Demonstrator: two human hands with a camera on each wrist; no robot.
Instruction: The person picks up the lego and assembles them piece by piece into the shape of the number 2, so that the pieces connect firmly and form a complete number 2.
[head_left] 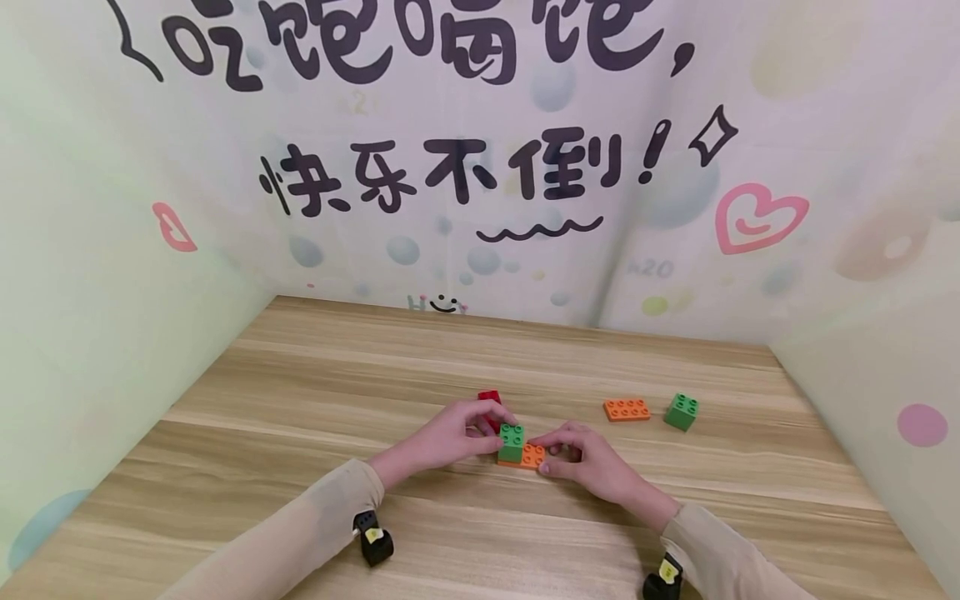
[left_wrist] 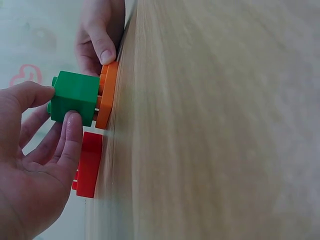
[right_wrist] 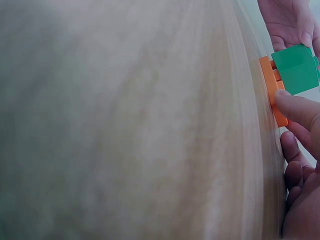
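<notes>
Between thumb and fingers, my left hand point(head_left: 453, 437) pinches a green toy brick point(head_left: 512, 442) over the left end of a flat orange brick point(head_left: 533, 456). In the left wrist view the green brick point(left_wrist: 75, 97) sits slightly tilted, with orange studs showing in a gap beneath it. My right hand point(head_left: 588, 467) grips the other end of the orange brick point(right_wrist: 273, 92), which lies on the table. A red brick point(head_left: 489, 398) is partly hidden behind my left hand; the left wrist view shows this red brick point(left_wrist: 90, 165) beside the orange one.
To the right on the wooden table point(head_left: 337, 358) lie a second flat orange brick point(head_left: 627, 410) and another green brick point(head_left: 681, 412). A printed cloth wall point(head_left: 450, 267) borders the table's back edge, with pale walls at both sides.
</notes>
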